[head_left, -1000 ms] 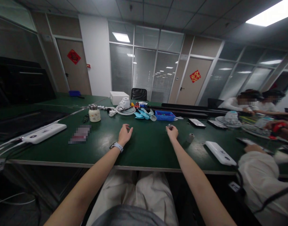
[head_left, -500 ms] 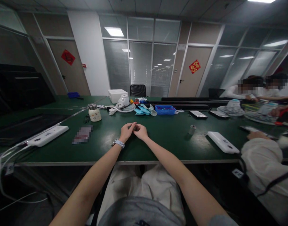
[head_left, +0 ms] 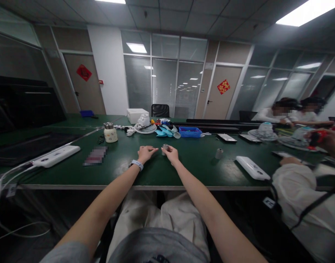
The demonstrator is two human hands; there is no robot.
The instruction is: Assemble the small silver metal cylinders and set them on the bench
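Near the middle of the green table, my right hand (head_left: 171, 154) has its fingers closed on a small grey metal cylinder (head_left: 164, 149), which stands upright at its fingertips. Just left of it is my left hand (head_left: 147, 153), wearing a watch, its fingers pointing toward the cylinder and apart from it. Nothing shows in the left hand, and its fingers are spread from the thumb. A second grey cylinder (head_left: 219, 153) stands on the table to the right.
A cream jar (head_left: 110, 133) and a blurred flat item (head_left: 95, 155) lie left. Behind are a white fan part (head_left: 145, 128), light blue blades (head_left: 167, 131) and a blue tray (head_left: 189, 132). A white power bank (head_left: 252, 168) lies right, near a person's sleeve (head_left: 296, 177).
My hands, together before, have moved apart. The cylinder now shows in my right hand's fingers. The view has tilted up slightly, and the person's hand at the right has risen with a red object.
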